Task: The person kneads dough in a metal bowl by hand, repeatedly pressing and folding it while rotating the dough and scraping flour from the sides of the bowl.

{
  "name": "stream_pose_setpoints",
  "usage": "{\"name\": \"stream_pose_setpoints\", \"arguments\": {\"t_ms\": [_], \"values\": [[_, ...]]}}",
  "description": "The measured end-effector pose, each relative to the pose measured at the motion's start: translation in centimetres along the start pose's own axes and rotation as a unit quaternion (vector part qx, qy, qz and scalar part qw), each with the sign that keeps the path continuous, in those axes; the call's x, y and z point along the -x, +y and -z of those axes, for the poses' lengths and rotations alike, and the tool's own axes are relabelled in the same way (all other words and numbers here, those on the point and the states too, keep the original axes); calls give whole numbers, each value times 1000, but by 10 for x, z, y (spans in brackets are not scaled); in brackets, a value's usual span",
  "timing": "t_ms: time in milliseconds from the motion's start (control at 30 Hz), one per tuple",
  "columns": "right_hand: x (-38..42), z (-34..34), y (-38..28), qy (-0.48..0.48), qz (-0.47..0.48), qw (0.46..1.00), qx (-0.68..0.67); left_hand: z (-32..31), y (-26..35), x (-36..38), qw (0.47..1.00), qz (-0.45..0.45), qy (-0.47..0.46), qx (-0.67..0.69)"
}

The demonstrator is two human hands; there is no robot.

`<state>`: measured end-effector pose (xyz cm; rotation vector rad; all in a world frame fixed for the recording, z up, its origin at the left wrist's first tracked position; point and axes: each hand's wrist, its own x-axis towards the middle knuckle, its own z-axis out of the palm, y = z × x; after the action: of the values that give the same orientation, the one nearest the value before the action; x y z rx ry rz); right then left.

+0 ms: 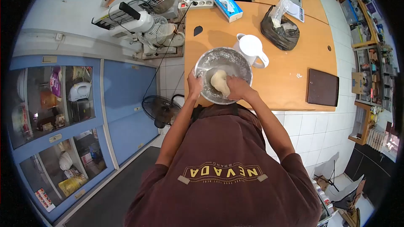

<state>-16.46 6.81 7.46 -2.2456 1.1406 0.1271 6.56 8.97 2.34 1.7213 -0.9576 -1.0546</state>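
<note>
A metal mixing bowl [205, 61], floured on its inner wall, is at the table's near edge in front of my body. Inside it lies a pale lump of dough [219, 83], stretched into a longish shape. My left hand [195, 85] grips the bowl's left rim, thumb toward the inside. My right hand [237, 88] reaches in over the right side, its fingers closed on the dough; the fingertips are partly hidden. A white pitcher [251, 46] with a handle stands just behind the bowl, to the right.
On the wooden table [282, 84] are a black plastic bag [280, 33], a blue tissue box [228, 7], a kitchen scale [295, 11] and a dark brown tray [322, 86]. Mixers [147, 27], a power strip [197, 4] and a black fan [160, 110] are to the left, near blue cabinets [128, 88].
</note>
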Motion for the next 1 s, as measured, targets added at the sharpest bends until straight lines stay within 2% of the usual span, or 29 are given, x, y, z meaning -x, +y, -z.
{"name": "stream_pose_setpoints", "arguments": {"t_ms": [100,200,300,400,500,600,700,900,1000], "values": [[14,32,-23,-18,-18,1000,4,-6,-5,1,1000,5,16,14],[10,39,-24,4,-3,1000,-27,-7,0,7,1000,-6,14,6],[-1,46,-31,-4,-73,997,-28,-7,2,7,1000,1,18,7],[-12,50,-32,-18,-77,997,16,-3,3,11,1000,6,2,-18],[-20,31,-38,161,-61,982,71,-3,4,13,999,-29,16,10],[-33,17,-47,198,-39,978,52,-2,3,11,1000,-4,19,1],[-49,-1,-52,146,-72,986,-35,-5,8,12,999,32,38,-13],[-64,-29,-39,234,-28,971,-50,-6,-1,11,998,50,40,-5],[-79,-23,-33,217,-69,972,-67,-7,6,14,998,28,47,-1]]}}
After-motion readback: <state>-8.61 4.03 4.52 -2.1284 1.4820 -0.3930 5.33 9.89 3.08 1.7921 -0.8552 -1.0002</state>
